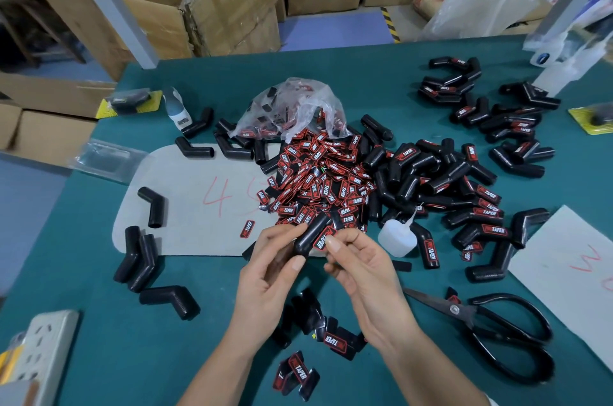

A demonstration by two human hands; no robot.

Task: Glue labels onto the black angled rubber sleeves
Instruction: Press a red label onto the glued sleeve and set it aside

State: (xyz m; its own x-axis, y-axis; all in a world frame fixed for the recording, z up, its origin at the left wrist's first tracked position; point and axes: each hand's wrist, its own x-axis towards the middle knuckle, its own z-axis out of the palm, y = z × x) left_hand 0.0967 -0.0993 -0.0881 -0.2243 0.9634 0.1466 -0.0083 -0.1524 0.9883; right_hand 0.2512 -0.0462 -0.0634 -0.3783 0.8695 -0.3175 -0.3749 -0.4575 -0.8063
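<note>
Teal felt-covered workbench [99, 322], brown cardboard cartons [205, 7] stacked behind on a blue floor. Far left, near corner: white plastic power strip [43, 342]. Further in, loose unlabelled black angled rubber sleeves [139, 259] on and beside a grey rounded mat [185, 206] marked in red. Mid-table: heap of red-and-black printed labels [318, 183], spilling from a crumpled clear plastic bag [292, 107].

Just in front of the heap, raised above the bench: left hand [272, 276], fingers and thumb curled round one black angled sleeve [310, 234], upper end tilted away toward the heap. Against that sleeve's right side, a single red-and-black label [326, 239], pinched between thumb and forefinger of the right hand [361, 269], remaining fingers loosely bent.

Below the hands: a few stray labels face up and face down [335, 342]. Right of the hands: small translucent white glue bottle [396, 236], thin nozzle up. Beyond it, a mound of labelled black sleeves [464, 186], more in the far right corner. Near right: black-handled steel scissors [491, 326] beside a white sheet [570, 266] with red writing.
</note>
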